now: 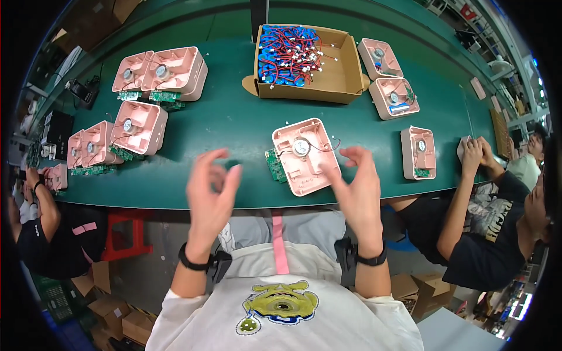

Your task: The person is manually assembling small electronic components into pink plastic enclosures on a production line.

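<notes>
In front of me on the green bench lies a pink plastic housing [305, 167], its inside facing up. A round silver speaker [301, 147] sits in it, with thin wires running toward its right edge. A green circuit board [274, 166] sticks out at the housing's left side. My left hand [212, 190] hovers left of the housing, fingers curved and apart, holding nothing. At the housing's right side is my right hand [358, 186], its fingers spread. The right thumb overlaps the housing's lower right edge; whether it touches, I cannot tell.
A cardboard box [342, 67] of blue battery packs with red and black leads stands at the back. More pink housings sit left [139, 128] and right [418, 153]; one at the right holds a blue cell [400, 109]. Co-workers [486, 216] sit at both sides.
</notes>
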